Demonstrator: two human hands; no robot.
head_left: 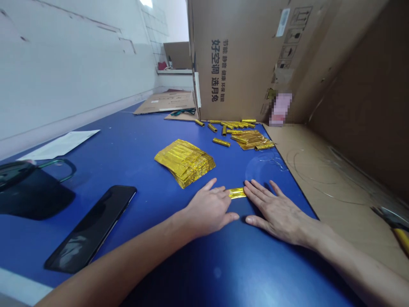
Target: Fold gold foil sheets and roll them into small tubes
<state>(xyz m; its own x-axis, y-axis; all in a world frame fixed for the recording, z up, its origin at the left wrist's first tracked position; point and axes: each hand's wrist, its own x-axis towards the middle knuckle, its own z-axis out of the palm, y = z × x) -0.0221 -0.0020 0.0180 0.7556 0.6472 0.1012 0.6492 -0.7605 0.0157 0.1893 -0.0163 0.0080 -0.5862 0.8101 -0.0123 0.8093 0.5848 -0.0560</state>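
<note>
Both my hands lie flat on a blue table (134, 140). Between them sits a small gold foil piece (237, 193), partly rolled. My left hand (209, 209) rests with fingers stretched out, its fingertips on the left end of the foil. The fingers of my right hand (275, 209) are spread, pressing down on the foil's right end. Just beyond my left hand lies a stack of flat gold foil sheets (185, 161). Farther back, several finished gold foil rolls (246, 135) lie in a loose heap.
A black phone (92, 228) lies at the near left, with a dark bag (28, 187) beside it and white paper (60, 145) behind. A large cardboard box (243, 55) stands at the back; cardboard sheets (335, 183) cover the right. A yellow-handled tool (401, 236) lies far right.
</note>
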